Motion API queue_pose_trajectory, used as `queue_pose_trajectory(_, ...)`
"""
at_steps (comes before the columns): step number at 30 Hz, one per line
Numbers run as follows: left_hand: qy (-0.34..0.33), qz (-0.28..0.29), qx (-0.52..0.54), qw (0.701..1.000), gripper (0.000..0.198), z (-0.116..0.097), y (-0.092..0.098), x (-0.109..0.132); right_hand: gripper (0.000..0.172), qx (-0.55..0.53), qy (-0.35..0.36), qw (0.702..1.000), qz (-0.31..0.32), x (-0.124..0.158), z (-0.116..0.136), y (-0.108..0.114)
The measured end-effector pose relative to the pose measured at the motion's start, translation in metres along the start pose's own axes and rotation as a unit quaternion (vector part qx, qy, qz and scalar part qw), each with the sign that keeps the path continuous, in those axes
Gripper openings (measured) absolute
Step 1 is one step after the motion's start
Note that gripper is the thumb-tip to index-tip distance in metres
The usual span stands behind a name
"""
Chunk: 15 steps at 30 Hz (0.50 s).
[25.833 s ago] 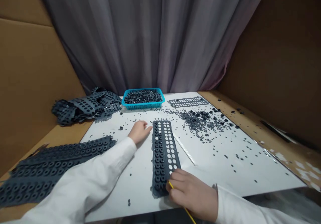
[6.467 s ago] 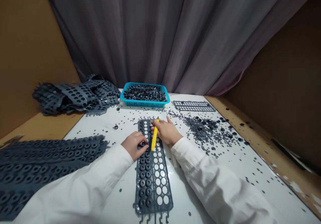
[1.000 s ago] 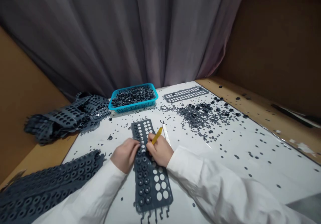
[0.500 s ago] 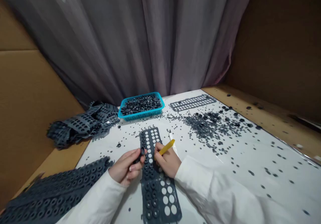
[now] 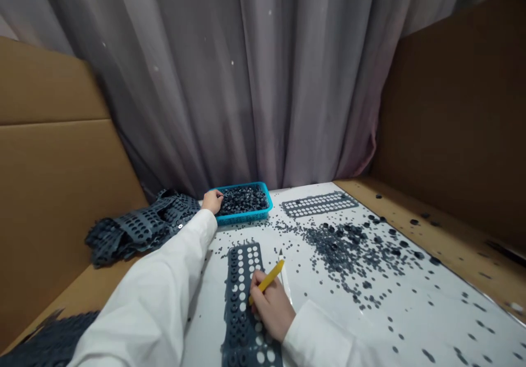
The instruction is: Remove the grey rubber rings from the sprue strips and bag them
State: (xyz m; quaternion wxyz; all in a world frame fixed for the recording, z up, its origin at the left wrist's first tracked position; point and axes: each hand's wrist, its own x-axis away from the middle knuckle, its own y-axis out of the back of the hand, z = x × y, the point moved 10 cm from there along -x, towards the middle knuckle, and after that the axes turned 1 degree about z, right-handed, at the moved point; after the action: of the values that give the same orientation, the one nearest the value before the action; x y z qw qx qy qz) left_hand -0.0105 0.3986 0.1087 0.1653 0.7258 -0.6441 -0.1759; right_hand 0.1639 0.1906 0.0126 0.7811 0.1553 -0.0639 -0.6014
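My left hand reaches out to the left end of the blue plastic basket, over its rim. Its fingers are pinched together, and what they hold, if anything, is too small to make out. Small dark rubber pieces fill the basket. My right hand is closed around a yellow pen-like tool, its lower tip hidden by the fingers. That hand rests on a dark perforated rubber sheet, which has round cups down its left side and open holes down its right.
A white-topped table carries a scatter of small dark discs at right. Another perforated sheet lies at the back. Crumpled sheets are heaped at left, more sheets lie lower left. A slim pointed blade lies beyond my right hand.
My left hand has moved from the sheet, where it held a dark rubber piece, forward and left to the basket. My right hand still grips the yellow tool. The view has tilted up.
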Motion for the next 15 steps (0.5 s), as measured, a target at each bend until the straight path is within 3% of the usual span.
queue_pose_trajectory(6,-0.101,0.007,-0.091,0.991,0.03,-0.018,-0.014,-0.035,0.015,0.013,0.008,1.0,-0.011,-0.002,0.0,0.001)
queue_pose_trajectory(11,-0.139,0.015,-0.111,0.984,0.031,-0.021,0.003,-0.045,0.014,0.009,0.005,1.0,-0.007,-0.002,0.002,0.002)
queue_pose_trajectory(15,-0.145,0.032,-0.105,0.983,0.032,-0.016,0.014,-0.04,0.015,-0.016,-0.009,1.0,0.005,-0.001,0.003,0.001)
